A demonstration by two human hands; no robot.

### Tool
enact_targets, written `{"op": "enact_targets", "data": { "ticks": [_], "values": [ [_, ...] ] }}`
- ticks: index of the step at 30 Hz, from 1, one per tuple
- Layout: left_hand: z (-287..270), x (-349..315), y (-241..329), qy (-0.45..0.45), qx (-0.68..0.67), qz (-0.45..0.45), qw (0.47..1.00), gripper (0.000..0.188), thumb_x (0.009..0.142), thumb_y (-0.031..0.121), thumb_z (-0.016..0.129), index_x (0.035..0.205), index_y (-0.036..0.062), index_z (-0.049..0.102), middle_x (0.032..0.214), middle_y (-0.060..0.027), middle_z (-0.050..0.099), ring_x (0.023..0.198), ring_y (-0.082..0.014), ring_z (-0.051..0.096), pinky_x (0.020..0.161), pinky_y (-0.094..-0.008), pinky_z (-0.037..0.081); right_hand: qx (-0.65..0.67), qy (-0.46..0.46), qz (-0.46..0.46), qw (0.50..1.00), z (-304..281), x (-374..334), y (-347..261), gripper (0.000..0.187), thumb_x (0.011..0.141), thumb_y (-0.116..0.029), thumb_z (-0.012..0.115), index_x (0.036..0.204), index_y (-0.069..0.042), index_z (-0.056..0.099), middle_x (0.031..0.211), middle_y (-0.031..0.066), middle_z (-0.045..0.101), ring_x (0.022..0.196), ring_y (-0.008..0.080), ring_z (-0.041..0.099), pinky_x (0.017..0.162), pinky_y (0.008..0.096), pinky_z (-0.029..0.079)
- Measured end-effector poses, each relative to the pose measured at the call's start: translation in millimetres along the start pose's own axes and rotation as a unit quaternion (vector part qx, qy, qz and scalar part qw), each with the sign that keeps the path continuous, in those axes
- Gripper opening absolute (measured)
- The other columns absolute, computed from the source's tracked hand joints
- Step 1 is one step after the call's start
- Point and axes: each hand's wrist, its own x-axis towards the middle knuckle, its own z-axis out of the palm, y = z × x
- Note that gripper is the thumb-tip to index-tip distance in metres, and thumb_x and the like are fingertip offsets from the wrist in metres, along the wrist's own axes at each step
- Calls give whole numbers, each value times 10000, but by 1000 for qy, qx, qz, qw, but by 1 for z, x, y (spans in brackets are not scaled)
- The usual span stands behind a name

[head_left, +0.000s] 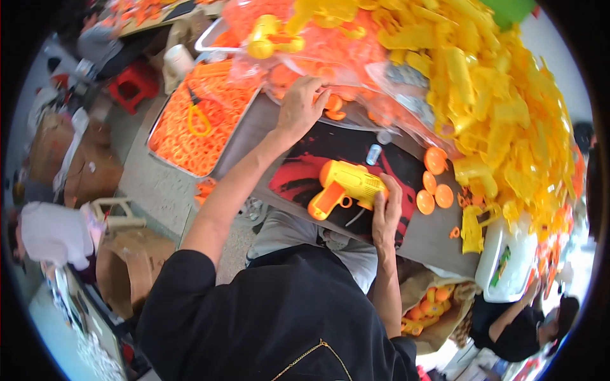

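Note:
My right hand (pixel 389 213) grips a yellow toy water gun (pixel 357 184) with an orange rear cap and orange handle panel, its thumb and fingers around the front end. The toy lies level above a black mat with red patches (pixel 298 168). At the far side, my left hand (pixel 302 109) reaches to a clear plastic bag (pixel 356 95) of round orange parts. Its thumb and forefinger are apart, with no part visible between them. Close to its fingertips are orange caps (pixel 335 109). A small blue-and-white piece (pixel 373 153) lies on the mat beyond the toy.
Yellow plastic shells (pixel 470 95) are heaped high at the far right. Several orange discs (pixel 436 160) lie right of the mat. On the left stands a tray of orange rings (pixel 152 145) with yellow-handled scissors (pixel 198 119). A sack (pixel 467 298) sits at lower right, near another person (pixel 508 330).

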Motion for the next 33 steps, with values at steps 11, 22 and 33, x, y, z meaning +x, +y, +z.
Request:
{"op": "enact_targets", "data": {
  "ticks": [11,22,33],
  "values": [
    [113,40,54,-89,157,371,911,240,753,151,755,981,114,690,1106,-13,622,1080,-219,567,919,-381,430,90,30,68,993,-9,7,-7,327,1006,-158,583,1295,-5,591,1308,186,605,1236,353,560,1089,417,418],
    [141,57,65,-140,147,469,860,238,747,250,754,931,113,691,1069,-24,638,1062,-210,576,916,-369,419,-291,124,-114,942,-30,125,49,280,918,-76,633,1196,-52,652,1130,150,672,1075,341,621,936,471,463],
    [147,65,63,-132,179,371,901,139,823,173,743,940,103,718,1011,-9,624,1018,-182,569,893,-363,392,-421,52,-69,903,-36,148,60,166,918,-128,642,1078,-93,669,1007,142,678,1045,306,637,918,479,436]
  ]
}}
